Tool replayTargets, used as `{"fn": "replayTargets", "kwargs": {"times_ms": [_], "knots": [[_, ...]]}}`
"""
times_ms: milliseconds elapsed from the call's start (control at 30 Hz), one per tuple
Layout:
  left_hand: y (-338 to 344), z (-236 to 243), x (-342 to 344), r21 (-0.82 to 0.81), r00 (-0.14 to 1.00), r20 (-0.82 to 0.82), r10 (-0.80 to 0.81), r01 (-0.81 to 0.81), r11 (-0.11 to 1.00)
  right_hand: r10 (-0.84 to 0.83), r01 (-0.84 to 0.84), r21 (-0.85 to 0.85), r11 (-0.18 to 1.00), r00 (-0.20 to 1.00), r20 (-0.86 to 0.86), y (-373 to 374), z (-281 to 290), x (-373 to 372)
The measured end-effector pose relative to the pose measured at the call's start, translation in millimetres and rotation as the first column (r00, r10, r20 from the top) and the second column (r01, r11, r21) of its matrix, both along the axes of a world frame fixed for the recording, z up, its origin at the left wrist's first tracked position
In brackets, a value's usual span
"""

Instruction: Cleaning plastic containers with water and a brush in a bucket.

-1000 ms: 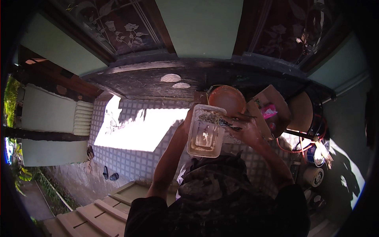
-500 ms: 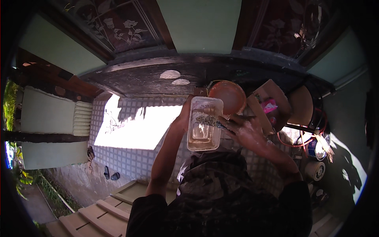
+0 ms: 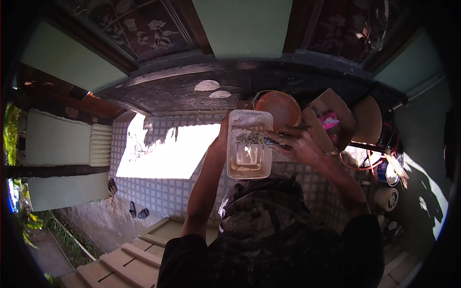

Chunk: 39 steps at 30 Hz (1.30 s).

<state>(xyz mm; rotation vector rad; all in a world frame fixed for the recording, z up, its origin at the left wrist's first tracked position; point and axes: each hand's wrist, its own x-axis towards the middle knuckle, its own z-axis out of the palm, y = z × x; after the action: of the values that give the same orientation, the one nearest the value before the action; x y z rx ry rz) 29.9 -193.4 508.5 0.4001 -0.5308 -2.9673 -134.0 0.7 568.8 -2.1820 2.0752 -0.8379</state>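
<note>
A translucent rectangular plastic tub (image 3: 249, 170) is held up in front of my body, over the tiled floor. My left hand (image 3: 224, 129) grips its left side, with most of the fingers hidden behind the wall. At the right rim is my right hand (image 3: 300, 144), smudged with whitish stuff, its fingers curled around a small dark bluish thing (image 3: 270, 139) that they largely cover. From there a speckled grey-green clump (image 3: 248, 138) stretches across the inside of the tub; I cannot tell if the two are one piece. Pale brownish residue or liquid lies in the bottom.
Just beyond the tub stands a round orange-brown basin (image 3: 278, 108). Right of it is an open cardboard box (image 3: 336, 108) with a bright pink item (image 3: 329, 121). A long dark wooden bench (image 3: 182, 91) runs along the wall. Dark sandals (image 3: 138, 211) lie at the lower left.
The tub and both hands have shifted slightly upward in the picture. The right hand stays at the tub's right rim with the same bluish thing.
</note>
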Motion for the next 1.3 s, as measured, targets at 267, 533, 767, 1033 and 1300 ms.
{"fn": "replayTargets", "kwargs": {"times_ms": [267,533,767,1033,1300], "knots": [[0,10,1,-0.099,0.992,0.12,0.031,-0.019,0.995,0.093,-0.079,0.068,0.995,0.967,-0.236,8,25,-2],[-1,2,-3,-0.101,0.996,0.023,0.092,-0.089,0.991,0.062,-0.046,0.111,0.993,0.988,-0.138,3,29,8],[-6,11,-1,-0.234,0.974,0.202,0.098,-0.049,0.971,0.122,-0.098,0.156,0.983,0.98,-0.155,3,41,3],[-8,12,-2,-0.08,0.991,0.05,0.12,-0.116,0.99,0.082,-0.064,0.1,0.993,0.978,-0.189,-4,43,19],[-7,29,5,-0.174,0.973,0.151,0.173,-0.146,0.974,0.246,-0.233,0.078,0.969,0.925,-0.29,-2,62,5]]}}
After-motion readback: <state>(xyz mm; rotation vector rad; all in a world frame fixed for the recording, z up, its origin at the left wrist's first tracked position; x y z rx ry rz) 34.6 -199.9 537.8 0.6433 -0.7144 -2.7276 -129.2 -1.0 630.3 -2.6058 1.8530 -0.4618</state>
